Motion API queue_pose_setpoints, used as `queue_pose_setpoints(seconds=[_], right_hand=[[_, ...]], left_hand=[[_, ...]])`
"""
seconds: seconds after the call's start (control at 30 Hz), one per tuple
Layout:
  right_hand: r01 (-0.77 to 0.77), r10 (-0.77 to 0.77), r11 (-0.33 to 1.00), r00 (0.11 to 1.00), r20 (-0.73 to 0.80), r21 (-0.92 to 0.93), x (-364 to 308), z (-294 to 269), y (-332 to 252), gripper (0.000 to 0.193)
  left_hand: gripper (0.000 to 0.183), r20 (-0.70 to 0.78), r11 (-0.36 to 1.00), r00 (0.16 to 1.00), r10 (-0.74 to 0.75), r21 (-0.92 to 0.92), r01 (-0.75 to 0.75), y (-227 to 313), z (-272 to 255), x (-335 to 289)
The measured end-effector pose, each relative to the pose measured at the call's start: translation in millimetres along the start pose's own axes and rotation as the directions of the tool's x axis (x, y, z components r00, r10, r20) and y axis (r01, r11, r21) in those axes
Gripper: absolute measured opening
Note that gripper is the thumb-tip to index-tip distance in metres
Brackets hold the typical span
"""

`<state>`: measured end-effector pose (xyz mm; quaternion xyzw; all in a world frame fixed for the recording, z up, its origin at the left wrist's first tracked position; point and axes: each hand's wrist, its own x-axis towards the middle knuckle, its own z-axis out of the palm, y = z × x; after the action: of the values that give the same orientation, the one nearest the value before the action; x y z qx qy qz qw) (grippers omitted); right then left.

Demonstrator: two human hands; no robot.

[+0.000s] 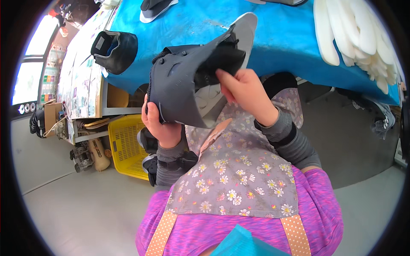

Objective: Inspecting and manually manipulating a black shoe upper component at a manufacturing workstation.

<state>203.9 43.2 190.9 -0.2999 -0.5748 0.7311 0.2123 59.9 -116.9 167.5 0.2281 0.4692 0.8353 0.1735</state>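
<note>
A dark grey shoe upper with a light grey, pale-edged lining is held above my lap, tilted up to the right. My left hand is wrapped round its lower left side, thumb on the outer face. At its opening, my right hand is closed in a pinch on the black inner edge. The right fingertips are partly hidden there, so I cannot see exactly what layer they grip. On the blue-covered table, to the left of the upper, stands another black shoe upper.
White curved foam strips are heaped at the table's right end. More dark uppers lie along the far side. Below left stands a yellow plastic basket, with dark shoes beside it. A shelf unit and a grey shoe flank the table.
</note>
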Motion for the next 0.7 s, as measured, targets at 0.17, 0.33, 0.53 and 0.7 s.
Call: queue_pose_setpoints(seconds=[0.17,0.33,0.53,0.7], right_hand=[[0.05,0.113,0.938,0.892,0.437,-0.344,-33.3,-44.5,-33.8,0.037],[0.26,-0.211,0.821,0.965,0.154,-0.508,-33.7,-69.4,-21.1,0.03],[0.677,-0.837,0.401,0.545,0.054,-0.617,-24.7,-45.4,-10.9,0.01],[0.671,-0.797,0.262,0.556,0.237,-0.694,-15.1,1.0,-3.9,0.018]], left_hand=[[0.034,0.056,0.941,0.948,-0.312,0.158,0.3,31.2,-26.3,31.9],[0.036,0.084,0.891,0.891,-0.446,-0.053,0.451,40.5,-54.2,23.3],[0.037,-0.033,0.875,0.906,-0.422,-0.276,0.397,38.9,-57.6,26.0],[0.039,-0.157,0.927,0.923,-0.353,-0.197,0.321,42.7,-30.7,7.4]])
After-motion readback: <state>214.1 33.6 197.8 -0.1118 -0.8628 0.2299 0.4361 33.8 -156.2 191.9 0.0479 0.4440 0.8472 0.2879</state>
